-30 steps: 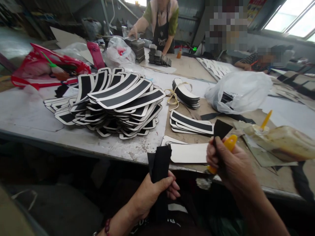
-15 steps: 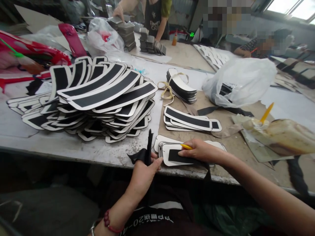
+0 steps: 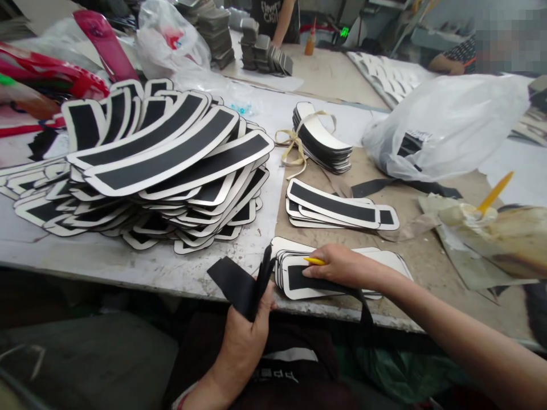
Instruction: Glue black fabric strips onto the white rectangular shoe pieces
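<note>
My left hand is closed around several black strips, one broad end sticking out to the left and others standing up past the thumb. At the table's front edge, my right hand grips a yellow pointed stick. Its fingertips press on a black strip lying along the top white piece of a small stack. That strip's far end passes under the hand and hangs over the edge. Just behind lie white curved pieces with black strips on them.
A large heap of white-and-black pieces covers the left side. Further back is a stack with a beige ribbon. A plastic bag and a stained container stand right. Two other people are across the table.
My left hand has drawn back slightly from the stack's left end, and the strips in it have swung leftward. My right hand stays on the strip. The camera view has shifted.
</note>
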Available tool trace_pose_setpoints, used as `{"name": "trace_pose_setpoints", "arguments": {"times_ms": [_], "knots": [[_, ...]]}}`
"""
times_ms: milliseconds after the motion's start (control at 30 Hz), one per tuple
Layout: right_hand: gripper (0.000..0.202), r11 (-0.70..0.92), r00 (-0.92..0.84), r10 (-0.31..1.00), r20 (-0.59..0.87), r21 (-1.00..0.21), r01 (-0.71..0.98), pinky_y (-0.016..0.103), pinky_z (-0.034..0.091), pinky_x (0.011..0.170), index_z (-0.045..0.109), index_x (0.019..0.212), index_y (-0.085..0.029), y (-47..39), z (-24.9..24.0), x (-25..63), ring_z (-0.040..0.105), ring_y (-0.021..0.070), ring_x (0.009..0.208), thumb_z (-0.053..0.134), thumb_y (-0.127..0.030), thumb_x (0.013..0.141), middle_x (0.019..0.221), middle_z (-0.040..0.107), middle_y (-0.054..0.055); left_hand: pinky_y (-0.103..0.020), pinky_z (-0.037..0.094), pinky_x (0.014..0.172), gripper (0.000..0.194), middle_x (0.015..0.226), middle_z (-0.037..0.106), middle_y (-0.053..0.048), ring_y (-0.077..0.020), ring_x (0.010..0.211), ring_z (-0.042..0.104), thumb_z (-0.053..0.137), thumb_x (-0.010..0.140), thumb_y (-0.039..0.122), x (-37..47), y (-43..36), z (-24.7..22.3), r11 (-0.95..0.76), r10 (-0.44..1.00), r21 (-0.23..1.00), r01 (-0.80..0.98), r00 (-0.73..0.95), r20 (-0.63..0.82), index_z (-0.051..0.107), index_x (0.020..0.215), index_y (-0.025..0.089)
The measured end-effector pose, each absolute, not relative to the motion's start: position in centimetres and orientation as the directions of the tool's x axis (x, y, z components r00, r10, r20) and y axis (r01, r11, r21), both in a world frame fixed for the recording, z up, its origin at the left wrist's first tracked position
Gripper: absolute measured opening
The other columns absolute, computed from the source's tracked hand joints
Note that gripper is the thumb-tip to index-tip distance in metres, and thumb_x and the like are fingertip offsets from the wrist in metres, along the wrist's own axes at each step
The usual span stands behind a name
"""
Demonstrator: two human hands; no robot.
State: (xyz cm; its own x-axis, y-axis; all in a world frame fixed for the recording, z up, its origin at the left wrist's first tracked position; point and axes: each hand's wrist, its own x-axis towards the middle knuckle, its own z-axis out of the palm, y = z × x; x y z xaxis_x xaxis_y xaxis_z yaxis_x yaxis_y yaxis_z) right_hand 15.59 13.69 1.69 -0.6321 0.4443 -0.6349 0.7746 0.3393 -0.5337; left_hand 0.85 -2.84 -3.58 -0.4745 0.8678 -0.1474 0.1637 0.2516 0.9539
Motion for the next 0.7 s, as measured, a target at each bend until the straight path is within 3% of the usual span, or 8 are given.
{"name": "trace_pose_setpoints", "arguments": {"times_ms": [167,367,533,700], "knots": [[0.029,0.359,-0.631,0.449,-0.633,-0.518,0.776,0.022,0.026,0.047,0.047,0.061,-0.018,13.7,1.5,15.4,0.040,0.0095,0.053,0.051,-0.041,0.078,0.055,0.045,-0.003,-0.033,0.048,0.083,0.024,0.094,0.063,-0.008,-0.0195,0.091,0.060,0.046,0.082,0.016,0.3,-3.9,-4.3,-0.100,0.931,0.826,0.555,-0.242,0.275,0.059,0.102,0.016],[0.029,0.367,-0.622,0.461,-0.634,-0.502,0.783,0.022,0.026,0.049,0.046,0.059,-0.017,13.8,1.2,15.0,0.040,0.0095,0.053,0.053,-0.040,0.077,0.055,0.045,-0.003,-0.042,0.041,0.097,0.038,0.116,0.056,-0.015,-0.0256,0.112,0.050,0.053,0.079,0.019,-0.3,-3.7,-4.9,-0.344,0.884,0.596,0.726,0.037,0.466,0.050,0.116,0.014],[0.025,0.359,-0.613,0.496,-0.616,-0.497,0.790,0.022,0.027,0.049,0.050,0.061,-0.017,13.4,0.9,15.1,0.042,0.0099,0.053,0.053,-0.037,0.075,0.056,0.047,-0.003,-0.053,0.033,0.102,0.038,0.129,0.051,-0.017,-0.0304,0.126,0.039,0.046,0.082,0.016,0.3,-3.7,-6.7,-0.422,0.858,0.576,0.700,0.105,0.502,0.047,0.120,0.015],[0.017,0.338,-0.602,0.547,-0.581,-0.505,0.794,0.023,0.027,0.050,0.057,0.063,-0.017,12.9,0.6,14.9,0.046,0.0115,0.056,0.053,-0.031,0.071,0.059,0.053,-0.001,-0.045,0.046,0.095,0.046,0.124,0.057,-0.011,-0.0282,0.117,0.051,0.048,0.083,0.014,0.9,-2.9,-9.3,-0.174,0.955,0.753,0.634,-0.078,0.286,0.049,0.127,0.025]]}}
